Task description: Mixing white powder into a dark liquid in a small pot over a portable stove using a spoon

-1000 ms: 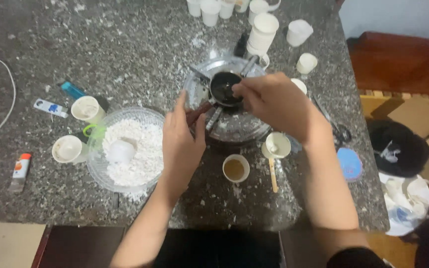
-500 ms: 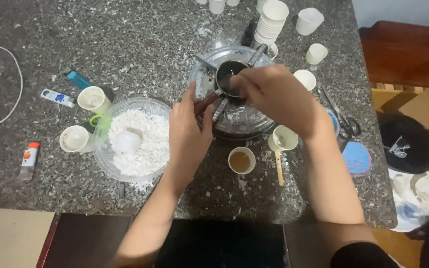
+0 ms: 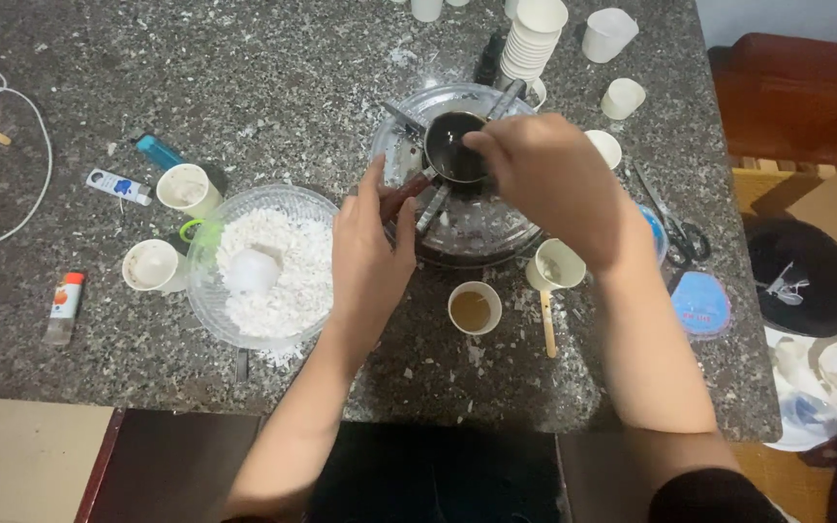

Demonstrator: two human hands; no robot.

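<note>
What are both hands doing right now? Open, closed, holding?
Left hand: closed on the dark handle of the small pot.
Right hand: fingertips pinched over the pot; what they hold cannot be told.

desk: I see speckled dark granite (image 3: pixel 273 68), lit evenly
floor: pale tile at lower left (image 3: pixel 21 460)
furniture: reddish wooden piece at right (image 3: pixel 806 97)

There is one view only, from the camera on my head; it looks almost straight down over my forearms onto the granite counter (image 3: pixel 244 87), near enough that the counter fills most of the frame; its near edge and a strip of floor show below.
</note>
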